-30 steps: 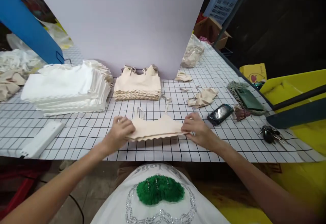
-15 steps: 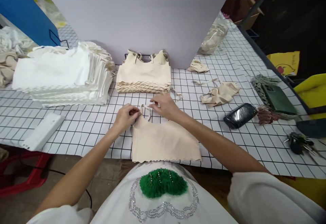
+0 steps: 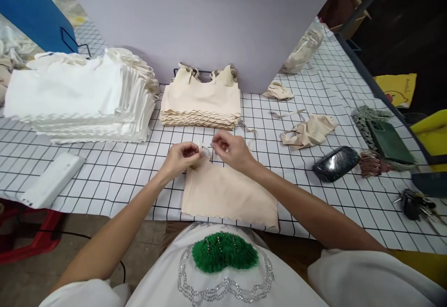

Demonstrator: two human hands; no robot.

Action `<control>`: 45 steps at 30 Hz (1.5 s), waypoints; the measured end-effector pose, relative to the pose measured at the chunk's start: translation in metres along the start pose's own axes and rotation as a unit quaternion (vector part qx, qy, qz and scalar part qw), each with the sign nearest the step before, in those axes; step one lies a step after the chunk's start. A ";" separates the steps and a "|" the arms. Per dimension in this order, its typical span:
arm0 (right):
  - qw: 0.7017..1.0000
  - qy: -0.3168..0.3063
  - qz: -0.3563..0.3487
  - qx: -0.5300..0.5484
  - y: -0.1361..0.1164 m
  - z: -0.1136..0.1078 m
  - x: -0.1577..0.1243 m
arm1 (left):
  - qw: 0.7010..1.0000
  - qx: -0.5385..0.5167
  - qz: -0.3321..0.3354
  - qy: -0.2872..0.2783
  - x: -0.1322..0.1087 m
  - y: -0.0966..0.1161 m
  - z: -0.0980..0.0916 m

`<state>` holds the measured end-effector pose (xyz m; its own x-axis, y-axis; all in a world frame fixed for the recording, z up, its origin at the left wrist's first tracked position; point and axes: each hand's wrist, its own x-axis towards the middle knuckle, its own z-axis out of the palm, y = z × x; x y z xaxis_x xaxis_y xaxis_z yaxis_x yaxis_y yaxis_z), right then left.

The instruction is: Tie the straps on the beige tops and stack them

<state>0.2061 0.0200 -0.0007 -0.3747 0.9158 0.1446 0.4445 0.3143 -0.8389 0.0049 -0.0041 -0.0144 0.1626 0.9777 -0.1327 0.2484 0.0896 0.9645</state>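
A beige cropped camisole [image 3: 230, 193] with a wavy hem lies flat at the table's front edge. My left hand [image 3: 183, 160] is closed in a pinch at its upper left corner, by the base of a shoulder strap [image 3: 206, 151]. That strap is blurred and loops up between both hands. Just right of it, my right hand [image 3: 232, 149] has thumb and fingertips pressed together; whether the strap or something else is between them is hidden. Behind my hands stands a neat stack of matching beige camisoles [image 3: 200, 102].
Left of the stack rises a tall pile of white garments [image 3: 70, 92], with a white power bank [image 3: 54, 181] before it. To the right are a crumpled beige garment [image 3: 309, 130], a black case [image 3: 335, 163], a green phone [image 3: 391, 141] and keys [image 3: 417, 204]. A large pale panel [image 3: 209, 23] closes off the back.
My left hand has moved slightly right, lifting the camisole's upper corner. My right fingers have curled into a pinch. The view has shifted a little.
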 end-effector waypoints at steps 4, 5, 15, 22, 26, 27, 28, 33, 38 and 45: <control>0.952 -0.111 0.178 0.222 -0.004 0.007 -0.014 | 1.000 -0.017 0.016 -0.016 -0.011 0.011 0.003; 0.930 -0.124 0.203 0.281 -0.005 0.010 -0.014 | 0.999 0.000 0.034 -0.012 -0.013 0.014 0.004; 0.849 -0.004 0.222 0.480 -0.017 0.000 0.013 | 0.988 0.105 0.111 0.012 -0.018 0.016 0.002; 0.976 0.135 -0.056 0.164 -0.012 -0.017 0.014 | 0.991 0.077 0.076 0.084 -0.011 0.004 0.001; 0.963 0.106 -0.241 -0.057 -0.005 -0.007 0.003 | 0.992 -0.128 -0.001 0.009 -0.021 0.020 0.010; 0.958 0.092 -0.259 -0.078 -0.003 -0.004 0.000 | 0.980 -0.193 -0.030 -0.026 -0.025 0.023 0.013; 0.957 0.083 -0.265 -0.090 -0.001 -0.001 -0.002 | 0.966 -0.246 -0.055 -0.055 -0.028 0.026 0.016; 0.978 0.063 -0.196 -0.029 0.002 -0.002 -0.009 | 0.942 -0.305 -0.127 -0.061 -0.040 0.028 0.025; 0.978 -0.144 -0.067 0.137 -0.005 -0.017 -0.016 | 0.960 -0.257 -0.108 -0.035 -0.043 0.028 0.022; 0.993 -0.059 -0.057 0.086 -0.016 -0.012 -0.024 | 0.980 -0.181 -0.082 -0.020 -0.042 0.025 0.019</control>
<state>0.2179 -0.0041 0.0154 -0.5116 0.8379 0.1900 0.2513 0.3575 -0.8995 0.0229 -0.0463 0.0112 0.1877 0.9368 -0.2953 -0.0791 0.3141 0.9461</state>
